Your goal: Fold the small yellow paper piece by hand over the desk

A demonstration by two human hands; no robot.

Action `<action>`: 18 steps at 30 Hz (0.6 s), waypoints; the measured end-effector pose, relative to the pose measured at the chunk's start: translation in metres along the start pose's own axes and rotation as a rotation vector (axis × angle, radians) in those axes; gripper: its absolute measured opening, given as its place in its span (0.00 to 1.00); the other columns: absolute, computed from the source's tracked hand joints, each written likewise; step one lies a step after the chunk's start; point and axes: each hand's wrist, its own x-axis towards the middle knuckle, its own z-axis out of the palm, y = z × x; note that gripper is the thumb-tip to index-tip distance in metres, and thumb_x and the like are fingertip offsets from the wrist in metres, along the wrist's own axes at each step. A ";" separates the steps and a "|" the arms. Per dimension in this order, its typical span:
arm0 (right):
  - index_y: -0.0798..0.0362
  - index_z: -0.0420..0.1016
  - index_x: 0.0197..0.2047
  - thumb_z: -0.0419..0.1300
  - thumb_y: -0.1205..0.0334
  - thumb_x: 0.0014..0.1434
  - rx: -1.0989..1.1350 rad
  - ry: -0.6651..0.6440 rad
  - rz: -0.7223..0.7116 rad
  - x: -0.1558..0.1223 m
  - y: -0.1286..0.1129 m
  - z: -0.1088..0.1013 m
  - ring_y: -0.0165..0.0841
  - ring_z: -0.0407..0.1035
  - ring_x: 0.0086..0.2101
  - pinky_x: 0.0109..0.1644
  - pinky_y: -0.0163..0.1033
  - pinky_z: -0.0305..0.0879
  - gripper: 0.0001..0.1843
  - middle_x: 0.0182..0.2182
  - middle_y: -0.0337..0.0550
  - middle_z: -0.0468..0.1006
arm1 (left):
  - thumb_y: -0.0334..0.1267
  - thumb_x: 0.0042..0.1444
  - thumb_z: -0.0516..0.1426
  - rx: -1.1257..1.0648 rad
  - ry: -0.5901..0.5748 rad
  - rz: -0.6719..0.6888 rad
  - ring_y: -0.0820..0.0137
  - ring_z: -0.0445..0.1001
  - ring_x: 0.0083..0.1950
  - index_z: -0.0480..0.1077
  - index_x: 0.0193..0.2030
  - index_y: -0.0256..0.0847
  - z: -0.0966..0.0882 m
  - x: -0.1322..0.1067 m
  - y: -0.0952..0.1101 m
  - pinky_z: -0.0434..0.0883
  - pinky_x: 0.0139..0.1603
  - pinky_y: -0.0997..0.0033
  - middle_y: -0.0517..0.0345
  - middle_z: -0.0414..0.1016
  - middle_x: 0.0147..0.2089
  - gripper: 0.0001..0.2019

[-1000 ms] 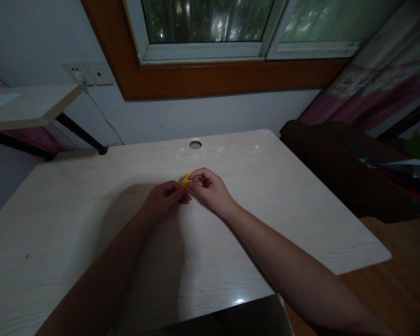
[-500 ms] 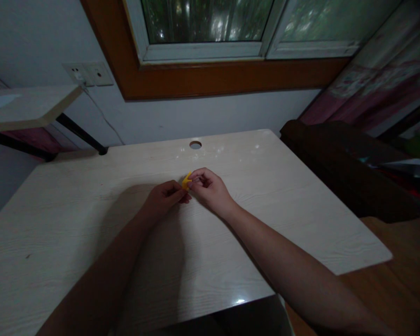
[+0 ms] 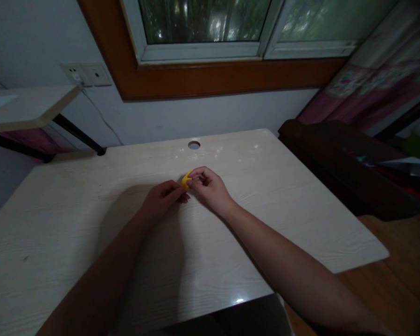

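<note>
Yellow piece [image 3: 185,180], one, small, kind unclear; held over the pale desk [image 3: 283,205], contact with its surface not discernible. Left hand [image 3: 164,195]: thumb and fingers pinched on the piece's near end. Right hand [image 3: 212,189]: fingers closed on its right side. Beyond: round hole [image 3: 194,145] near the desk's far edge; wall socket [image 3: 96,74], cable [image 3: 102,117].
</note>
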 end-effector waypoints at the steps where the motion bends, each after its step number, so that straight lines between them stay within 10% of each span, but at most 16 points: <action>1: 0.51 0.73 0.38 0.66 0.59 0.53 0.000 -0.002 -0.001 0.000 0.000 0.000 0.28 0.71 0.33 0.41 0.36 0.67 0.10 0.33 0.39 0.76 | 0.47 0.55 0.60 0.012 0.005 -0.001 0.66 0.79 0.34 0.73 0.33 0.38 0.000 0.001 -0.001 0.76 0.40 0.65 0.52 0.80 0.32 0.13; 18: 0.52 0.73 0.38 0.66 0.60 0.52 0.026 0.015 0.001 0.000 -0.001 0.003 0.27 0.69 0.31 0.37 0.35 0.65 0.10 0.31 0.38 0.75 | 0.43 0.56 0.60 0.006 -0.003 -0.021 0.68 0.79 0.35 0.72 0.33 0.38 -0.001 0.001 -0.006 0.74 0.41 0.68 0.55 0.80 0.32 0.09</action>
